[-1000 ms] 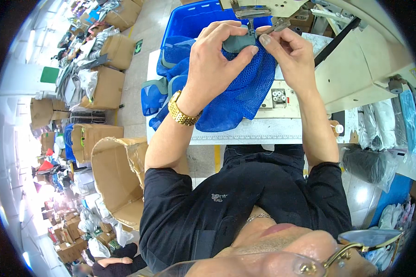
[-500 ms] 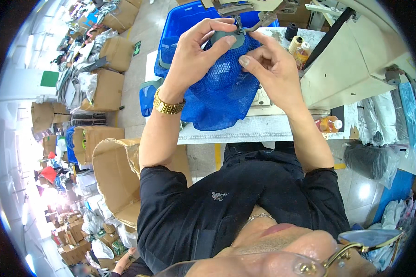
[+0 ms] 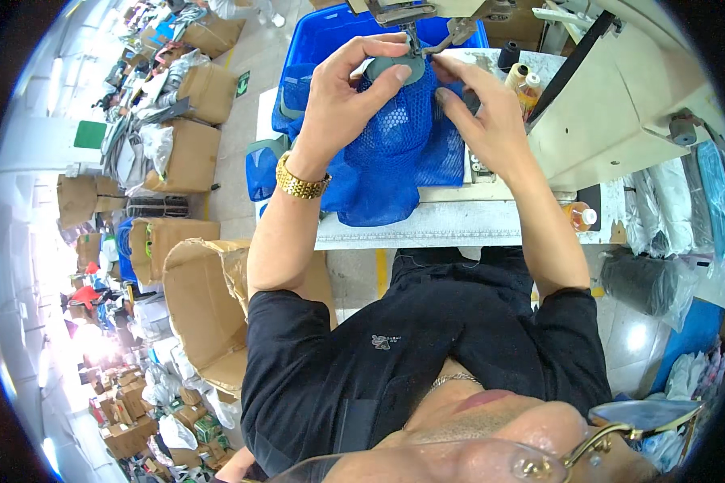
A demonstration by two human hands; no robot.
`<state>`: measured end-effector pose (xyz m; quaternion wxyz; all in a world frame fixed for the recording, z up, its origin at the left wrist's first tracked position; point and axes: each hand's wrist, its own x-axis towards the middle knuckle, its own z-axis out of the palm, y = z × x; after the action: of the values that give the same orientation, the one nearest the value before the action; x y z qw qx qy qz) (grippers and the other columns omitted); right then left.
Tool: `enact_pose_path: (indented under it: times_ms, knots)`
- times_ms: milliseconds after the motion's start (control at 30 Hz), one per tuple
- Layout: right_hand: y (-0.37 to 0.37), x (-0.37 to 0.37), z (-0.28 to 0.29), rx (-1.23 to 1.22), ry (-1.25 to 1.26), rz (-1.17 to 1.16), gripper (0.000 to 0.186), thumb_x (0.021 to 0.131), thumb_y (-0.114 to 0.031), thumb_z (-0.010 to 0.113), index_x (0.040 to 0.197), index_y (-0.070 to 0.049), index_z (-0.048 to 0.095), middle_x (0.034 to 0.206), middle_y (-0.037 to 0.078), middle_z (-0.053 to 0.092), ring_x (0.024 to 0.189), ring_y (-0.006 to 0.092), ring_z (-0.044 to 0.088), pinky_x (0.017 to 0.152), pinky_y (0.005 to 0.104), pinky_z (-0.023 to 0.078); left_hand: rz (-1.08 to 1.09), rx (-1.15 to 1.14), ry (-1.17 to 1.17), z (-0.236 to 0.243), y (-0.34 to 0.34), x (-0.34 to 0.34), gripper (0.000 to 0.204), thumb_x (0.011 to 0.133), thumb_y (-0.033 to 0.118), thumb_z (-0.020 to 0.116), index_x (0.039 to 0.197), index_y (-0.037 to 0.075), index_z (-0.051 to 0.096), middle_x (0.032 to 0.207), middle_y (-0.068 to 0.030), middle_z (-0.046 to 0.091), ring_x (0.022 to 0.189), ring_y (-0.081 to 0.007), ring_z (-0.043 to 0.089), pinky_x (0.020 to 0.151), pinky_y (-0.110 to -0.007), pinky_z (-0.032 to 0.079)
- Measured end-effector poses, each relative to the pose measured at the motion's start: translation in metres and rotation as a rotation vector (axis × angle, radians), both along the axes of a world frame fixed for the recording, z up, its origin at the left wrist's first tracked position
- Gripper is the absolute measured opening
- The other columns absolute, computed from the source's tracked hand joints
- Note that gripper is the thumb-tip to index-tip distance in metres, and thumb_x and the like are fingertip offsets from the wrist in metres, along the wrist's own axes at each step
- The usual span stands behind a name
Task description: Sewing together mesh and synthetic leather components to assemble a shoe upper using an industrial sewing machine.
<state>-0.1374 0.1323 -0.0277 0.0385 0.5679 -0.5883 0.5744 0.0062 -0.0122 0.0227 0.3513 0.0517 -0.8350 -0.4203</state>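
Observation:
Blue mesh fabric (image 3: 387,157) hangs in folds over the front of the sewing table, its upper end beneath the presser foot of a sewing machine (image 3: 412,36). A rounded grey-green piece (image 3: 403,71) lies against the top of the mesh. My left hand (image 3: 348,92), a gold watch on its wrist, curves around this piece, with the thumb on top and the fingers along the far edge. To the right of the needle, my right hand (image 3: 489,109) is closed at the mesh's right side, its fingertips partly hidden by the fabric and thumb.
A blue bin (image 3: 314,32) stands behind the work. Thread spools (image 3: 514,74) and an orange bottle (image 3: 528,92) sit right of my hand, with another bottle (image 3: 580,216) nearer. The machine body (image 3: 620,105) fills the right. An open cardboard box (image 3: 205,314) stands at left.
The grey-green piece has turned under the needle and the mesh has swung round, spreading further right. My right hand has shifted slightly right, its thumb moving off the mesh's front.

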Motion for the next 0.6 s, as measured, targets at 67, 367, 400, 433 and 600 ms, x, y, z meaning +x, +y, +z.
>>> enact_pose_path:
  times_ms: [67, 367, 400, 433, 600]
  knots:
    - [0.008, 0.012, 0.014, 0.025, -0.097, 0.015, 0.039, 0.084, -0.014, 0.072, 0.12, -0.003, 0.065, 0.102, 0.014, 0.07, 0.088, 0.0223, 0.068, 0.079, 0.0321, 0.053, -0.002, 0.011, 0.01, -0.001, -0.001, 0.001, 0.023, 0.086, 0.012, 0.073, 0.107, 0.005, 0.068, 0.118, -0.0104, 0.068, 0.105, -0.017, 0.065, 0.089, -0.029, 0.052]
    - [-0.003, 0.017, 0.004, -0.037, -0.279, -0.013, 0.025, 0.08, -0.009, 0.077, 0.103, -0.001, 0.07, 0.086, 0.009, 0.071, 0.077, 0.0146, 0.066, 0.07, 0.0271, 0.052, -0.058, -0.011, 0.005, 0.001, -0.002, 0.002, 0.025, 0.085, 0.012, 0.074, 0.109, 0.006, 0.069, 0.12, -0.0108, 0.067, 0.104, -0.0159, 0.065, 0.086, -0.028, 0.052]
    - [-0.004, 0.018, 0.004, -0.047, -0.283, -0.025, 0.021, 0.081, -0.008, 0.076, 0.1, -0.001, 0.07, 0.085, 0.009, 0.07, 0.076, 0.0148, 0.066, 0.069, 0.027, 0.052, -0.057, 0.013, -0.001, 0.001, -0.001, 0.003, 0.025, 0.085, 0.013, 0.074, 0.109, 0.006, 0.069, 0.12, -0.0108, 0.067, 0.104, -0.0158, 0.065, 0.086, -0.028, 0.052]
    - [-0.005, 0.017, 0.003, -0.047, -0.284, -0.025, 0.021, 0.081, -0.008, 0.076, 0.1, -0.001, 0.07, 0.085, 0.009, 0.07, 0.076, 0.0148, 0.066, 0.069, 0.027, 0.052, -0.056, 0.013, -0.002, 0.001, -0.001, 0.003, 0.025, 0.085, 0.013, 0.074, 0.109, 0.006, 0.069, 0.12, -0.0108, 0.067, 0.104, -0.0158, 0.065, 0.086, -0.028, 0.052]
    - [-0.006, 0.011, 0.006, -0.03, -0.194, -0.055, 0.014, 0.082, -0.009, 0.075, 0.094, -0.002, 0.069, 0.083, 0.008, 0.07, 0.074, 0.0154, 0.065, 0.066, 0.0278, 0.051, -0.065, 0.021, 0.004, 0.002, -0.003, 0.002, 0.026, 0.085, 0.013, 0.074, 0.109, 0.006, 0.069, 0.123, -0.0112, 0.066, 0.107, -0.0163, 0.065, 0.091, -0.029, 0.052]
